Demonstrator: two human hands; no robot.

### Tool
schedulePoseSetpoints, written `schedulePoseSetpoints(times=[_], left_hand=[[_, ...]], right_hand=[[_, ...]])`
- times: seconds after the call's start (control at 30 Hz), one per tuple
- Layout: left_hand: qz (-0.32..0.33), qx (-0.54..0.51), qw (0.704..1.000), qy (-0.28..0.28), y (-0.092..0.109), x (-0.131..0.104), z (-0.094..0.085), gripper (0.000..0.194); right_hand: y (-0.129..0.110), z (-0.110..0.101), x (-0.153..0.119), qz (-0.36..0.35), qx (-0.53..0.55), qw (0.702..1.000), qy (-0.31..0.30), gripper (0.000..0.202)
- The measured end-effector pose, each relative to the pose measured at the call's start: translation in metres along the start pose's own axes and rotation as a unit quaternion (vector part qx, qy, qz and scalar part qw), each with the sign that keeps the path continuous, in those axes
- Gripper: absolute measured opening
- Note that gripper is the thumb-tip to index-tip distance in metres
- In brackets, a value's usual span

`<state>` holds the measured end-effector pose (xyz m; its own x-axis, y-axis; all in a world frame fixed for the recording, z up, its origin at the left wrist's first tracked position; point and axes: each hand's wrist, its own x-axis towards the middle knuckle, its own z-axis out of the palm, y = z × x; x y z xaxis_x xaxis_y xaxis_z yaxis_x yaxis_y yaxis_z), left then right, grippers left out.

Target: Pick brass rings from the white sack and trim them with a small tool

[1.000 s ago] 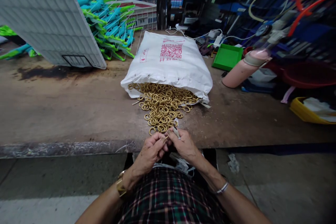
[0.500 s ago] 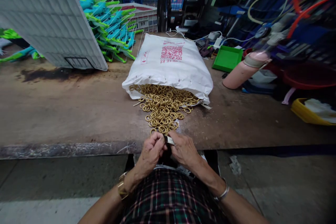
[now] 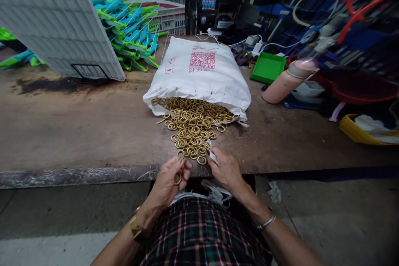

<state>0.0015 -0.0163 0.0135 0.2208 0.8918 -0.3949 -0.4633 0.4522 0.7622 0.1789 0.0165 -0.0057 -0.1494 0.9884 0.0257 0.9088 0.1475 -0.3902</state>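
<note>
Several gold-coloured rings [image 3: 195, 118] spill from the mouth of a white sack [image 3: 199, 75] down to the table's front edge. My left hand [image 3: 173, 176], just in front of the lowest rings, has its fingers closed on a gold ring [image 3: 178, 178]. To the right of the pile, my right hand [image 3: 226, 170] is closed round a small tool [image 3: 213, 157] with a pale handle and a dark tip. That dark tip is close to the rings.
A grey ridged panel [image 3: 62, 20] leans at the left, with blue and green plastic pieces [image 3: 124, 25] behind it. To the right are a green tray [image 3: 268, 67], a pink bottle [image 3: 286, 83] and a yellow basin [image 3: 363, 133]. A black fan [image 3: 193, 8] stands behind the sack.
My hands have moved apart, the left leftward and the right forward to the rings with the tool. A ring now shows in my left hand. The view has shifted slightly.
</note>
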Motion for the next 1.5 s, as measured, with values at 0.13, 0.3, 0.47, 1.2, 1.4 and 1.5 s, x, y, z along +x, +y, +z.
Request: schedulePoseSetpoints(times=[0.13,0.3,0.47,1.2,1.4,1.5], left_hand=[[-0.015,-0.056,0.998,0.022,0.0,0.001,-0.004,0.021],[-0.062,-0.119,0.991,-0.001,-0.002,0.001,-0.007,0.024],[-0.066,-0.117,0.991,0.004,-0.007,0.007,-0.007,0.021],[0.158,0.276,0.947,0.033,-0.009,0.012,0.004,0.018],[0.041,0.183,0.982,-0.005,-0.009,0.012,0.0,0.028],[0.004,0.099,0.994,-0.039,-0.01,0.012,0.0,0.03]], right_hand=[[-0.01,0.006,-0.006,0.01,-0.029,0.999,-0.018,0.016],[-0.016,0.008,-0.007,0.019,-0.04,0.999,-0.032,0.012],[-0.013,0.008,-0.003,0.008,0.084,0.996,-0.033,0.011],[-0.037,-0.001,0.006,0.091,0.43,0.892,-0.101,0.029],[-0.039,-0.001,0.006,0.078,0.406,0.906,-0.089,0.029],[-0.037,0.003,0.006,0.072,0.43,0.895,-0.098,0.029]])
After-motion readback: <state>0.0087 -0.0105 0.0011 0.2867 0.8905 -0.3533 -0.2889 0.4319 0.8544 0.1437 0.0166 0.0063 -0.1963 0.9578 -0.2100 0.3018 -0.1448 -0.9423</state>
